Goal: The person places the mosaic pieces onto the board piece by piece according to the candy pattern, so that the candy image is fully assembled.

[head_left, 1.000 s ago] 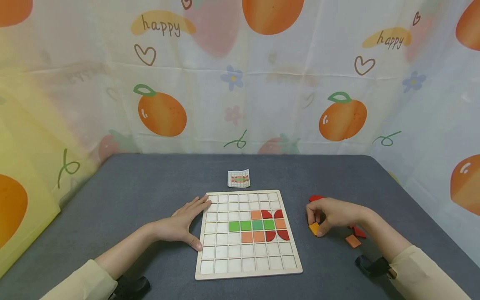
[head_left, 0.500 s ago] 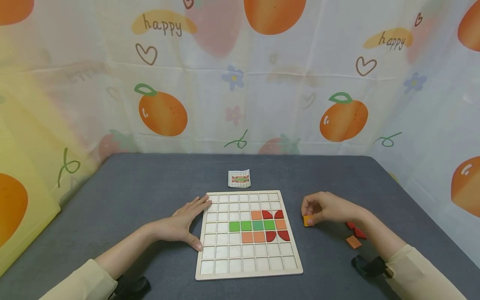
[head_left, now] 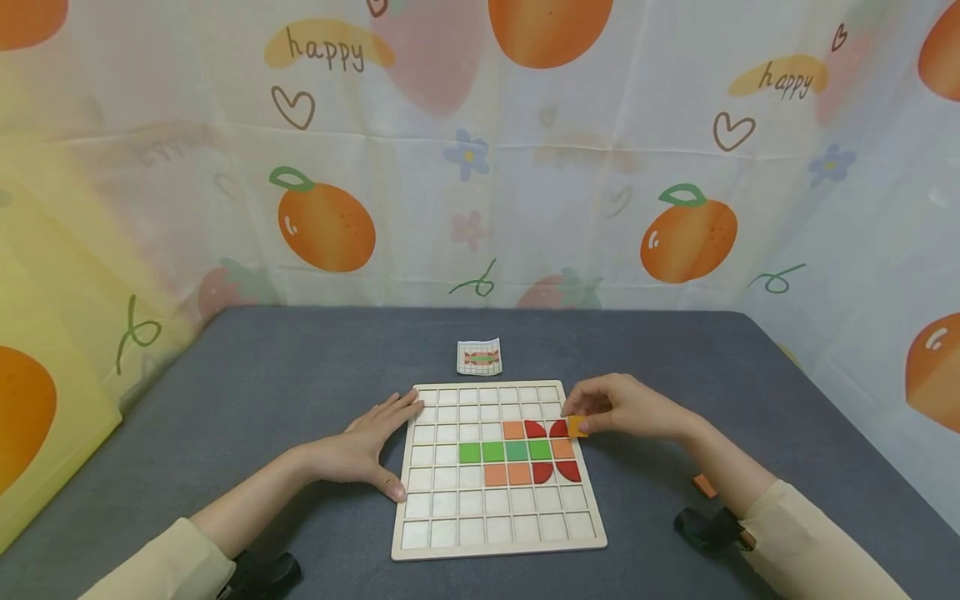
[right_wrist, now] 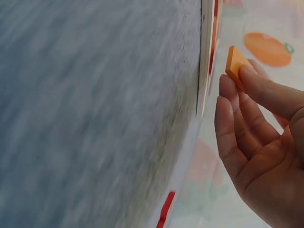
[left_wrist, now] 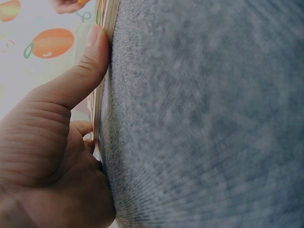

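My right hand (head_left: 626, 406) pinches a yellow-orange square tile (right_wrist: 236, 66) between thumb and fingers, over the right edge of a wooden grid board (head_left: 495, 527). In the head view the tile overlaps the board's rim, beside a red quarter-round tile (head_left: 558, 429). My left hand (head_left: 360, 450) spreads along the board's left edge, its thumb (left_wrist: 95, 52) and fingertips touching the frame. Several green tiles (head_left: 492, 452) form a row in the board's middle, with salmon tiles (head_left: 497, 475) and red rounded ones around its right part.
A small pattern card (head_left: 479, 357) lies behind the board, showing a red and green figure on a grid. An orange tile (head_left: 705, 486) rests on the grey table beneath my right forearm. A red piece (right_wrist: 165, 209) lies on the table in the right wrist view.
My right hand has lifted the yellow-orange tile from the table right of the board and carried it left to the board's right edge. My left hand has stayed in place.
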Action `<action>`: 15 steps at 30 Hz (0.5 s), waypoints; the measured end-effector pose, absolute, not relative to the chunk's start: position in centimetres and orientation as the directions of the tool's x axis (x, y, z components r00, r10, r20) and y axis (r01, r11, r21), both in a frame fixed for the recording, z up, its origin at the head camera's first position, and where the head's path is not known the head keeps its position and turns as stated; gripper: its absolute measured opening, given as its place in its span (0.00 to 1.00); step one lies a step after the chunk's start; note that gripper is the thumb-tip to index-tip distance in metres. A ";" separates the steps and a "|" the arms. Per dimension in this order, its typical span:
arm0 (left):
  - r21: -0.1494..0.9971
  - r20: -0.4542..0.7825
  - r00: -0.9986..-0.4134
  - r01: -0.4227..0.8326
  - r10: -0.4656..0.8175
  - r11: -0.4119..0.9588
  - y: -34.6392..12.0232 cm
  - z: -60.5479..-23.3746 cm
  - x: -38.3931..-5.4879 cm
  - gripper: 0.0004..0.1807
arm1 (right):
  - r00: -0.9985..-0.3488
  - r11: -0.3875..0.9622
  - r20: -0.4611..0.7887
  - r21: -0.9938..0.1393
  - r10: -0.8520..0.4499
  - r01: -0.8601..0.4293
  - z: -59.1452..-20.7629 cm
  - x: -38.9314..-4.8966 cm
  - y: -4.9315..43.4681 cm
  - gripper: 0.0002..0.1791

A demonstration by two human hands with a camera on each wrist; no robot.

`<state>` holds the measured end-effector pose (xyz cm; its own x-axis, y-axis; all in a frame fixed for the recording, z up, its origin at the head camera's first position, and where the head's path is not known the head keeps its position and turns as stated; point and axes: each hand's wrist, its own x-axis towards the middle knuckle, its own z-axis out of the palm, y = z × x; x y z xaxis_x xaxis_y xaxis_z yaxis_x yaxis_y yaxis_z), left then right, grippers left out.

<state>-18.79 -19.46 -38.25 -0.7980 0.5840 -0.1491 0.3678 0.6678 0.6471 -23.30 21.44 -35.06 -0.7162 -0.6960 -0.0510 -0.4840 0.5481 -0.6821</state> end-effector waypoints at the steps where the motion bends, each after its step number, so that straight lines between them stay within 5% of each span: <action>1: 0.646 -0.148 -0.798 0.369 0.584 0.668 -19.5 -38.3 -18.8 0.67 | -0.715 0.547 -0.048 -0.680 -0.698 -0.489 -35.0 -23.3 21.1 0.09; 15: 0.648 -0.150 -0.798 0.367 0.584 0.667 -19.4 -38.2 -18.7 0.67 | -0.713 0.545 -0.031 -0.668 -0.700 -0.506 -34.3 -23.5 16.7 0.09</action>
